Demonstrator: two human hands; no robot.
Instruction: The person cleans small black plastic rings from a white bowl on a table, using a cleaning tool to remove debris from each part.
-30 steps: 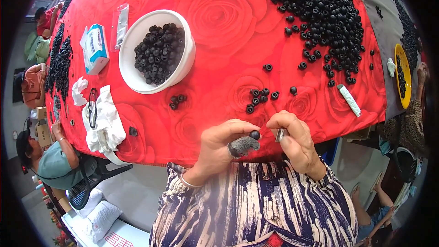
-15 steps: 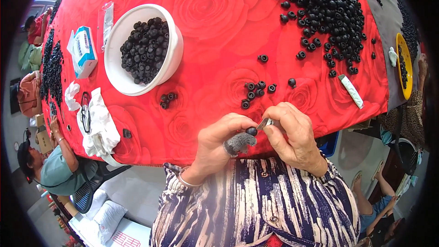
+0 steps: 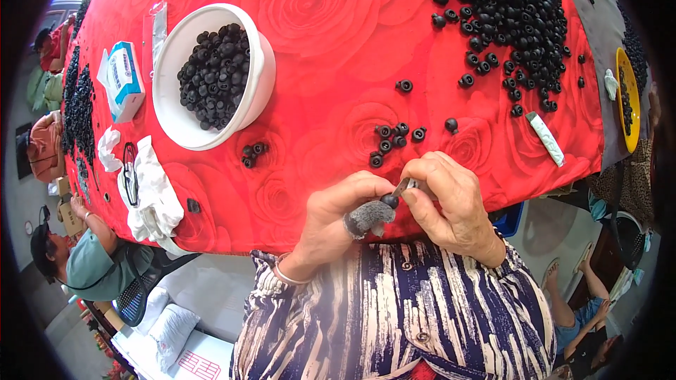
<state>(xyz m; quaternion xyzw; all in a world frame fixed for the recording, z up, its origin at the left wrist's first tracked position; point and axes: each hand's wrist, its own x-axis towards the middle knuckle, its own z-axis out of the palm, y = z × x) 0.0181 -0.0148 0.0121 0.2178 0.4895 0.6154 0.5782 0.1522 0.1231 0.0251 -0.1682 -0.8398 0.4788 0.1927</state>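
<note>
Between the thumb and fingers of my left hand point(image 3: 327, 212) is a small round black part point(image 3: 389, 200). A fuzzy grey finger cover point(image 3: 365, 217) wraps one finger of that hand. My right hand point(image 3: 454, 204) pinches a small metal blade point(image 3: 401, 186), whose edge meets the black part or comes very close to it; my fingertips partly hide the contact. Just beyond my hands a small group of similar hollow-ended black parts point(image 3: 385, 146) lies on the red rose-patterned tablecloth point(image 3: 310, 105). At the far right spreads a large pile of them point(image 3: 507, 21).
A white bowl point(image 3: 264, 91) of black parts stands at left. Beside it are a tissue box point(image 3: 125, 84), a white cloth point(image 3: 153, 190) and black-framed glasses point(image 3: 130, 172). A white strip-shaped packet point(image 3: 546, 138) and yellow tray point(image 3: 635, 123) lie right. Other people sit around the table.
The blade has moved slightly with my right hand, and the black part has tilted a little in my left fingers. The whole view has shifted slightly.
</note>
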